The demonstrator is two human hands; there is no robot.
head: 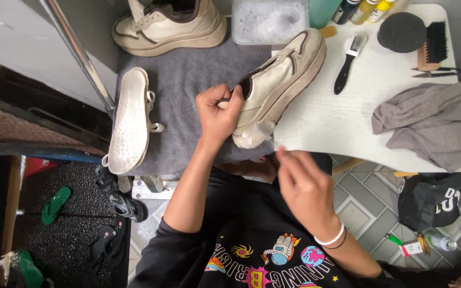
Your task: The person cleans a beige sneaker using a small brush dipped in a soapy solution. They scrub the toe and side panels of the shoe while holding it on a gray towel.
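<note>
Gripping cream sneaker [276, 80] lying diagonally, toe upper-right: left hand [219, 114]; right hand [305, 186] grip unclear.

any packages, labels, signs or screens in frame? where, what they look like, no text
Bottles: back edge of the white table, one dark and two yellow, cut off by the frame.
Clear plastic tub: on the grey mat, rectangular, foamy inside.
Small tag: on the tiled floor at right, white with red.
Plastic bottle: lying beside the tag, clear.
No signs or screens.
Left hand grips the cream shoe.
</note>
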